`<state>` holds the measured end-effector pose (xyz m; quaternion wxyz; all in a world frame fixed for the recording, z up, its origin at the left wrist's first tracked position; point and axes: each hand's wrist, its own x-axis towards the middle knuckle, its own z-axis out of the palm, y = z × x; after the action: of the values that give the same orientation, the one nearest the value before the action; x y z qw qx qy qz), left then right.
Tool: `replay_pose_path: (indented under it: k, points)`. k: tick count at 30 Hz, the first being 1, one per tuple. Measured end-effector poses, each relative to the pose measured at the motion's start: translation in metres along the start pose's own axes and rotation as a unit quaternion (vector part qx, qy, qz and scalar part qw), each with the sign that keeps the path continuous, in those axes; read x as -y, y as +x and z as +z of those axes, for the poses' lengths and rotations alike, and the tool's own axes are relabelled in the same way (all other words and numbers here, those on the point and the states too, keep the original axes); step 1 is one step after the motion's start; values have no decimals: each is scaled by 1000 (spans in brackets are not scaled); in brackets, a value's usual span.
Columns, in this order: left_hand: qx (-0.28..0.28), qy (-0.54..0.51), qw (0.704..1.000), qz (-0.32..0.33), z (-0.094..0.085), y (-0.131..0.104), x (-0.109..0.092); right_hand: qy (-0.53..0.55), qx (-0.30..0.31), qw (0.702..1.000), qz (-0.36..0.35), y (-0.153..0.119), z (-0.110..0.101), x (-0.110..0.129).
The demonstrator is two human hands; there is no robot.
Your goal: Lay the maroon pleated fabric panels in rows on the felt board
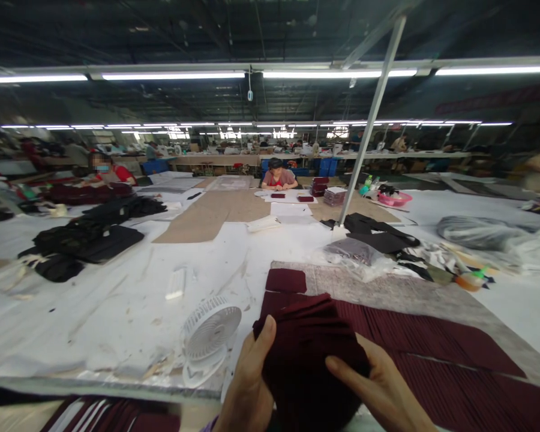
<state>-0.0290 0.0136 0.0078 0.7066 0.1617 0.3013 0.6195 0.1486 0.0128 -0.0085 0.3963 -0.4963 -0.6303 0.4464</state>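
Observation:
Between my two hands is a stack of maroon fabric pieces (312,354), its upper edges fanned apart. My left hand (254,372) grips the stack's left side, thumb on the near face. On the right side, my right hand (378,378) is closed around it with the thumb pressed on the front. Behind and to the right, overlapping rows of maroon fabric pieces (450,342) lie on a greyish sheet (369,288). A single maroon piece (286,280) rests at the far left corner of that sheet.
A small white fan (211,330) stands left of my hands on the white table (130,324). Dark cloth piles (85,240) lie farther left. A metal post (373,120) rises beyond the sheet, near a plastic-wrapped bundle (355,252). Across the table sits a person (279,177).

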Motion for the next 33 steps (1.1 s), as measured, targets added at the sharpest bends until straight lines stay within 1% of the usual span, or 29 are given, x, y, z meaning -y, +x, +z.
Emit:
replay_pose_path:
  k: [4,9,14,16,19,21,23,26,28,30,32,33]
  points:
    - [15,-60,995,-78,-1,3,-3,5,33,999,16,0,-1,3]
    - [-5,-78,990,-114,1,3,-6,30,61,997,19,0,-4,11]
    - [-22,-88,989,-115,0,5,-7,37,64,997,26,3,-4,12]
    - [-12,-98,989,-109,0,7,-7,37,66,997,27,4,-4,11]
    - [9,-111,990,-84,1,9,-9,34,69,997,28,4,-2,12]
    - [23,-107,991,-72,1,9,-10,53,70,995,40,5,0,13]
    - [32,-94,993,-59,-3,8,-10,80,59,993,56,6,3,14]
    - [50,-48,997,-26,-14,6,-8,112,26,990,86,7,7,13]
    - [73,11,997,-4,-23,3,-4,135,12,985,105,7,9,12]
    - [91,85,992,13,-29,2,1,158,14,980,116,7,12,10]
    - [86,149,985,20,-31,2,7,170,18,978,119,8,15,7]
    - [74,171,982,15,-31,2,9,170,20,978,120,9,16,5]
